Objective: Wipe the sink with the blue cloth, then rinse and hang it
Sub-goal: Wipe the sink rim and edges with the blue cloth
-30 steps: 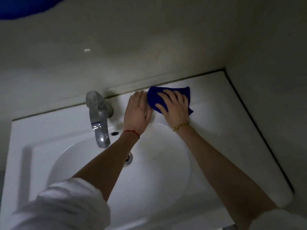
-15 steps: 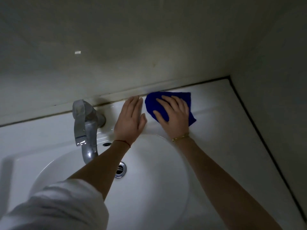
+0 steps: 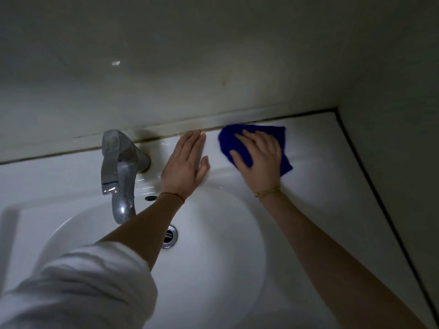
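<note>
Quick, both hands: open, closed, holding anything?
Left hand: open, flat on the sink ledge, holding nothing.
Right hand: open, fingers spread, pressing the blue cloth flat, not gripping it.

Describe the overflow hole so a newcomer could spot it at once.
Start at the white sink and find the chrome faucet at its back. Just right of the spout sits the overflow hole, a small dark oval, unlike the larger chrome-ringed drain lower in the bowl.

Dim bathroom corner: white ceramic sink [image 3: 308,181] with round basin, chrome tap [image 3: 118,167], chrome drain [image 3: 171,236], pale glossy walls [image 3: 166,67].
</note>
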